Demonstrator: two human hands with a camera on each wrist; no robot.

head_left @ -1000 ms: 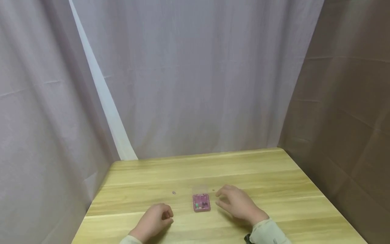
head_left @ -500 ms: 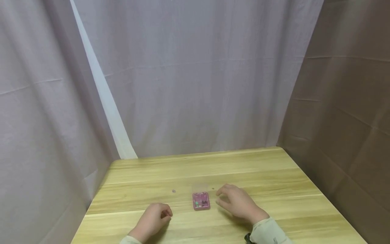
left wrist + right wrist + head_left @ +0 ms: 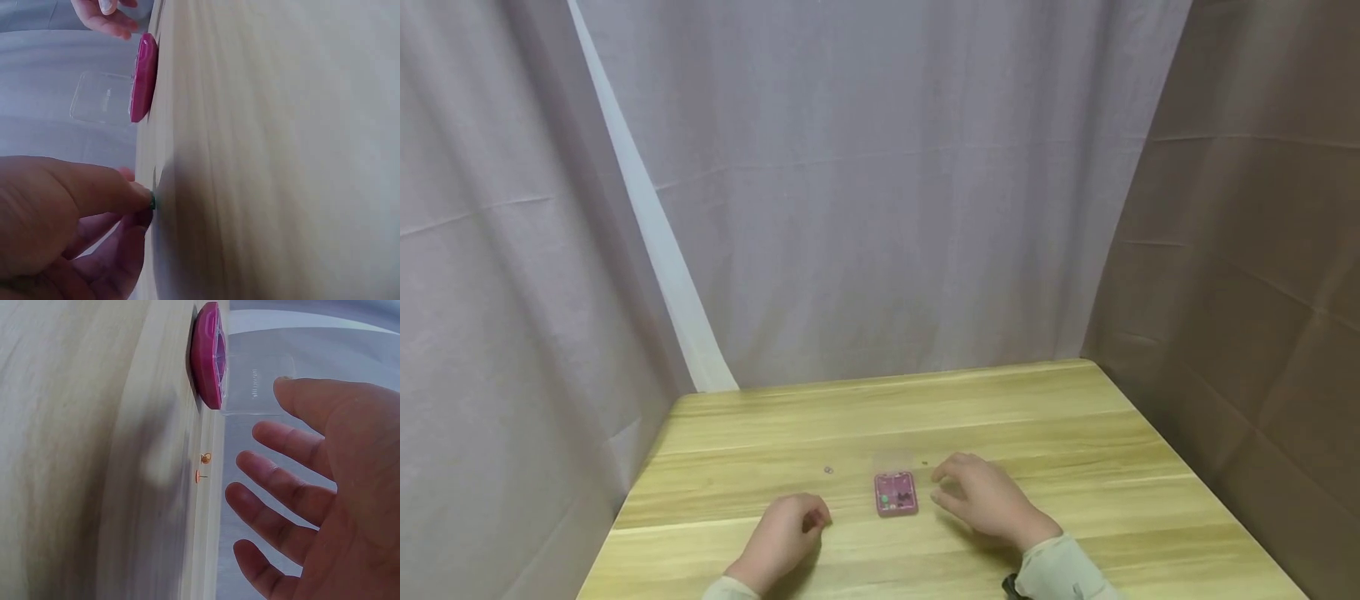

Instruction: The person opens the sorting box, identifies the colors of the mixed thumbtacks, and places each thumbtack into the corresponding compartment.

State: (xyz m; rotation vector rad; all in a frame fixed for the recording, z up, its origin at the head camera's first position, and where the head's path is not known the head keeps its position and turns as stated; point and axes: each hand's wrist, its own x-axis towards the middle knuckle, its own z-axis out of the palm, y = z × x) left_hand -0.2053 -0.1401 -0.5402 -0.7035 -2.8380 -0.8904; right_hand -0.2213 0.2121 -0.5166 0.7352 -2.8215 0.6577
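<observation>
A small pink box [image 3: 896, 493] with its clear lid [image 3: 103, 97] raised stands on the table between my hands. Small green and dark pieces lie inside it. To its left, my left hand [image 3: 781, 537] is low over the wood, thumb and fingertips pinching a small green piece [image 3: 152, 200], mostly hidden by the fingers. My right hand [image 3: 988, 500] hovers at the box's right side, fingers relaxed and apart, holding nothing. Near it on the table lie a small orange piece with a thin pin [image 3: 198, 477] and an orange piece with a loop [image 3: 205, 458].
Tiny ring-like pieces [image 3: 828, 470] lie on the wooden table [image 3: 1000, 408], left of the box and beyond my left hand. Grey curtains [image 3: 880, 208] hang behind the table and on both sides.
My left hand has shifted slightly forward and to the right, its fingertips now lower toward the table. The right hand and the box stay in place.
</observation>
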